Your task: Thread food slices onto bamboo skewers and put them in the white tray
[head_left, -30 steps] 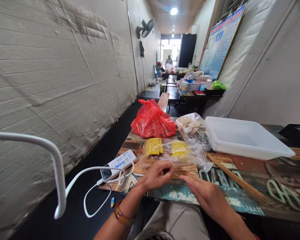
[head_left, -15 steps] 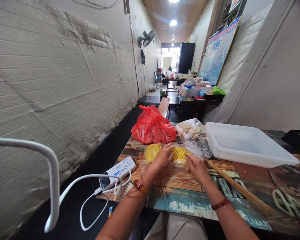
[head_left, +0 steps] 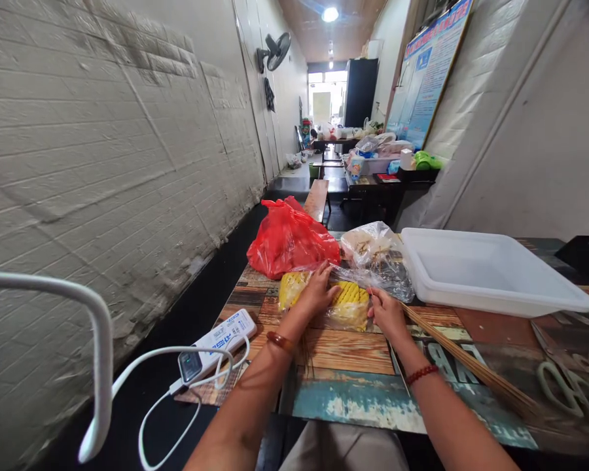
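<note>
The tabletop [head_left: 353, 352] carries all items. The white tub [head_left: 500, 302] stands at its right and the red bag [head_left: 292, 242] at its back left. Before me lies clear plastic wrap [head_left: 341, 319] with two yellow pieces.

Change noted: a second ago my hands were nearer the front edge, off the yellow pieces; both are now at the right-hand yellow piece [head_left: 353, 296]. My left hand [head_left: 317, 292] lies open at its left side, fingers extended, thumb apart. My right hand [head_left: 385, 313] is at its right edge, fingers bent together; whether they grip anything, I cannot tell. I judge the work now centres on this piece, with the left-hand yellow piece [head_left: 288, 288] left aside. Thin sticks [head_left: 466, 358] lie beside my right forearm.
</note>
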`<state>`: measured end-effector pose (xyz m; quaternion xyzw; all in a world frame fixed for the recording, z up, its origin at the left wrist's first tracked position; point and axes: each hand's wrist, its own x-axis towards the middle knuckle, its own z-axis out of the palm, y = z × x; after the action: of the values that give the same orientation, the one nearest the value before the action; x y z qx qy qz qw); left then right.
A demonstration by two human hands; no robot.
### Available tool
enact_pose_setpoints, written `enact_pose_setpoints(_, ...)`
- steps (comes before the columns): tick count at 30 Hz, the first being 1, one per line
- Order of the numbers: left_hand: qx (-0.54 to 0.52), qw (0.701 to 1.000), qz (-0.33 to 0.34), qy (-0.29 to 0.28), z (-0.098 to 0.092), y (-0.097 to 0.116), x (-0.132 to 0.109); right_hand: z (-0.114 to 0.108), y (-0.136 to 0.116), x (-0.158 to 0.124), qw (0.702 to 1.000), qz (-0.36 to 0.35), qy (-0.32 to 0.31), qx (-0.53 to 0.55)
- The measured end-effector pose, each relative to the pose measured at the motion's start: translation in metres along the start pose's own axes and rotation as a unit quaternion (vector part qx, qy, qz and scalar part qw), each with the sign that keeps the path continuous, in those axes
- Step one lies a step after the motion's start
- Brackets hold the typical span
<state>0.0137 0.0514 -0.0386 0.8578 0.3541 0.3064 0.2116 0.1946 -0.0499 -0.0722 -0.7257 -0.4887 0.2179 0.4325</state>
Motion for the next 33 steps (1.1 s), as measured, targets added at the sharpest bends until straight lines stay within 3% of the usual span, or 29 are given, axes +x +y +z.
enact_pose_setpoints(5,0.062,0.996,-0.024,0.051,-0.003,0.018,-0.019,-0.003,-0.005,-0.005,1.0,-0.009,-0.007,0.013)
enact_pose_setpoints(12,0.199,0.971,-0.103,-0.085,-0.01,0.043,-0.03,-0.015,-0.01,-0.015,0.996,-0.088,0.009,-0.019)
enact_pose_setpoints(16,0.205,0.965,-0.134,-0.09,-0.01,0.043,-0.027,-0.017,-0.011,-0.02,0.991,-0.132,0.02,-0.028)
enact_pose_setpoints(20,0.191,0.97,-0.124,-0.088,-0.008,0.041,-0.029,-0.017,-0.015,-0.023,0.984,-0.173,0.031,-0.027)
enact_pose_setpoints(28,0.07,0.987,-0.134,-0.062,-0.001,0.036,-0.031,-0.015,-0.027,-0.029,0.995,-0.099,-0.021,0.007)
enact_pose_setpoints(31,-0.054,0.986,-0.156,-0.036,0.006,0.029,-0.03,-0.014,-0.026,-0.028,0.996,-0.063,-0.044,0.056)
enact_pose_setpoints(33,-0.186,0.962,-0.198,0.008,0.009,0.026,-0.03,-0.013,-0.025,-0.027,0.986,-0.003,-0.071,0.149)
